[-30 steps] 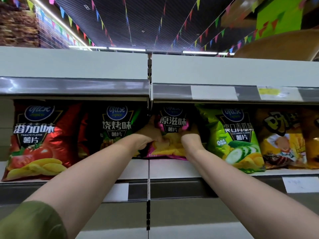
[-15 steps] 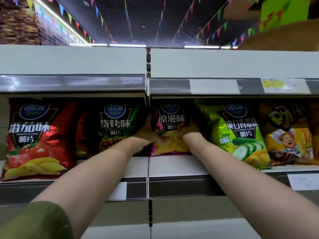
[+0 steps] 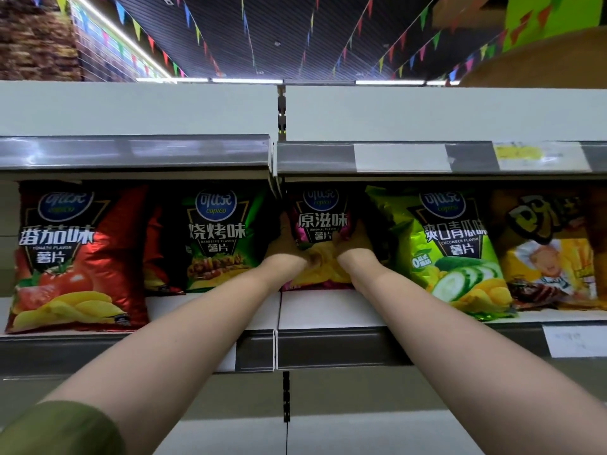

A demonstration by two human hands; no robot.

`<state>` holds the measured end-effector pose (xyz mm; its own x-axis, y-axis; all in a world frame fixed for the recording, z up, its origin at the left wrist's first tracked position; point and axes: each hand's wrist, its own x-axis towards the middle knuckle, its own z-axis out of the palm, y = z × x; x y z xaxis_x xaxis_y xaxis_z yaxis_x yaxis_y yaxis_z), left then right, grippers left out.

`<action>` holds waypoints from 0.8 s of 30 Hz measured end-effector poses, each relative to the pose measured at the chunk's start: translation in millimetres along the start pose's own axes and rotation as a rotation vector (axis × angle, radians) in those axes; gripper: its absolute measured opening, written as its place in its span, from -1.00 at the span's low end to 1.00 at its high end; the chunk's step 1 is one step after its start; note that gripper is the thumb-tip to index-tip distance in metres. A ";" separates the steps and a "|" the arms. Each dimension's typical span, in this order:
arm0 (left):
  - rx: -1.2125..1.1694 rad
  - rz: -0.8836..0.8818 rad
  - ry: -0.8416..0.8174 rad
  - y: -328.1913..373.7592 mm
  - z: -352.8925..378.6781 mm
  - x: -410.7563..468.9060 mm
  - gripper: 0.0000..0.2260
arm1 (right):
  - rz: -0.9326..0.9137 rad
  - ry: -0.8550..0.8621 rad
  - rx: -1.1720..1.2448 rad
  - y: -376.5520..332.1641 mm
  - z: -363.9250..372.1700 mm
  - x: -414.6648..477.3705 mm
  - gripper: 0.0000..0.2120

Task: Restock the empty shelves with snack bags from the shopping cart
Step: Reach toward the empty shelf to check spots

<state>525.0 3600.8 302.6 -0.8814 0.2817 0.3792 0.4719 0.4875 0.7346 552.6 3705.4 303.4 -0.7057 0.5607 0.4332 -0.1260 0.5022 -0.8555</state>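
Note:
A magenta original-flavour chip bag [image 3: 323, 221] stands upright on the white shelf [image 3: 328, 310], set back between its neighbours. My left hand [image 3: 285, 247] grips the bag's left side and my right hand [image 3: 356, 244] grips its right side, both reaching deep under the upper shelf. The fingers are partly hidden behind the bag and in shadow. The shopping cart is out of view.
A red tomato bag [image 3: 75, 257] and a dark green barbecue bag [image 3: 216, 238] stand to the left. A lime cucumber bag [image 3: 450, 247] and an orange snack bag [image 3: 551, 254] stand to the right. The upper shelf's edge [image 3: 131, 156] hangs low overhead.
Both hands have pushed the magenta bag further back on the shelf, and it now stands more upright between the barbecue and cucumber bags.

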 end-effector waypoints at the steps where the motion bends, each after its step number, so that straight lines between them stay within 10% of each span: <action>1: -0.044 -0.011 -0.011 0.7 -2.4 -2.7 -0.03 | 0.008 -0.019 -0.031 -1.7 -1.1 -1.1 -0.52; 6: -0.015 -0.073 0.004 6.0 -20.0 -28.7 -0.09 | 0.009 0.003 -0.222 -25.8 -16.7 -21.6 -0.48; 10: 0.044 -0.024 0.130 7.8 -30.1 -65.7 -0.44 | -0.062 -0.022 -0.075 -49.4 -22.7 -64.9 -0.67; 16: 0.044 0.016 0.271 -13.9 -66.2 -143.7 -0.49 | -0.407 -0.125 0.202 -54.8 15.9 -151.8 -0.53; 24: 0.157 -0.197 0.462 -80.6 -161.8 -253.8 -0.47 | -0.377 -0.414 0.491 -84.9 96.4 -248.0 -0.56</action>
<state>707.1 3356.3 238.2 -0.8550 -0.2044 0.4767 0.2624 0.6224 0.7374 671.1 3460.3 241.2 -0.7456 0.0654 0.6632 -0.6404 0.2053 -0.7401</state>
